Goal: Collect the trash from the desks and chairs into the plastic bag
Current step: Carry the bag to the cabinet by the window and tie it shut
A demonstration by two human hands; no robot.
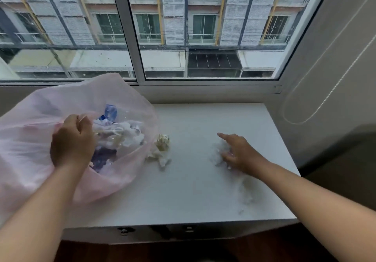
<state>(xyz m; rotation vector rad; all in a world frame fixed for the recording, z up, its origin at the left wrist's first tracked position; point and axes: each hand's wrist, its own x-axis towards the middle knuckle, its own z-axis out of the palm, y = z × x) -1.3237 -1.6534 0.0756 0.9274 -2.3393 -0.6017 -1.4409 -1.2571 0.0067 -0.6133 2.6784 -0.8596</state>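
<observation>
A pale pink plastic bag [30, 139] lies on the left of a white desk [193, 190], its mouth facing right. Inside show white, blue and purple wrappers. My left hand [71, 143] is closed on the bag's rim and holds the mouth up. Just outside the mouth lies a crumpled yellowish paper wad [162, 141] with a whitish tissue scrap [160, 159] below it. Further right, my right hand [238, 152] rests on a clear crinkled plastic wrapper [216, 153], fingers curling around it, the index finger stretched out. More clear film trails under that forearm.
A large sliding window [142, 27] stands directly behind the desk, looking onto a building. A blind cord [317, 103] hangs in a loop against the wall at right. The desk's front edge [183, 224] is near me, with dark floor below.
</observation>
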